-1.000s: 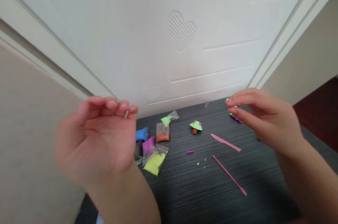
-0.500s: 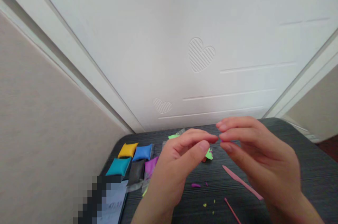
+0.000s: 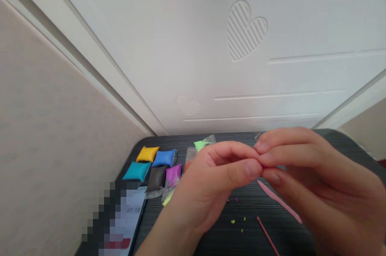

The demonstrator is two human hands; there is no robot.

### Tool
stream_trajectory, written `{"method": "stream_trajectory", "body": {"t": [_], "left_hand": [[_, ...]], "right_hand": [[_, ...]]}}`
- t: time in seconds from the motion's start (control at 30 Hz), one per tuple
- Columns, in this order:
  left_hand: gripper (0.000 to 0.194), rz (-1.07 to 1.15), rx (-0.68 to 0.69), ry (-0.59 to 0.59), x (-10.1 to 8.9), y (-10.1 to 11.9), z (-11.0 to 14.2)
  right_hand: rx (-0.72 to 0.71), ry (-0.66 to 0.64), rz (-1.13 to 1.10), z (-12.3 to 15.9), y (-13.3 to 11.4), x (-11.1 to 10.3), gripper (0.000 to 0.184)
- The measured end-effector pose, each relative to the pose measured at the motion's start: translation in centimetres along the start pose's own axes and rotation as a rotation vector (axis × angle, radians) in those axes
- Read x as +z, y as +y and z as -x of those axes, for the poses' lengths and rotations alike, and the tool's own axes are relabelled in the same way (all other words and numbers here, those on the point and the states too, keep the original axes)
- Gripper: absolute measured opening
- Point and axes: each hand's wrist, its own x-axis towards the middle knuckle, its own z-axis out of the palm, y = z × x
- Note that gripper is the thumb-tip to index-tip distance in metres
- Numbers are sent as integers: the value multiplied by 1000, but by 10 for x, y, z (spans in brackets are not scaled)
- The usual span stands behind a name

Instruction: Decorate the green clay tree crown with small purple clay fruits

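Note:
My left hand and my right hand meet at their fingertips above the table. Thumb and index finger of the left are pinched against those of the right. Whatever lies between the tips is hidden now; a speck of purple clay showed at the right fingertips half a second ago. Under my right hand lies a pink plastic clay knife. A thin pink modelling stick is nearer to me. Tiny yellow crumbs and purple bits of clay are scattered below my left hand.
Bagged clay stands left: yellow, blue, teal, black, purple and green. A phone lies at the dark table's left edge. Behind rises a white panel with embossed hearts.
My left hand has turned from an open palm and come right to meet my right hand. Their fingertips now touch. The view has swung left, bringing more clay bags and the phone in.

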Motion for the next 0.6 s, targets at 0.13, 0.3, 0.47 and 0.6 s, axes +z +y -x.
{"method": "stream_trajectory", "body": {"t": [0.13, 0.3, 0.47, 0.6], "left_hand": [[11, 67, -41, -19, 0, -1, -2], [7, 93, -43, -38, 1, -3, -2], [6, 102, -12, -23, 0, -1, -2], [6, 87, 26, -27, 0, 0, -1]], "right_hand": [[29, -7, -16, 2, -2, -1, 27], [68, 12, -67, 2, -5, 3, 31], [93, 33, -56, 2, -7, 3, 18], [118, -4, -56, 1, -8, 1, 16]]}}
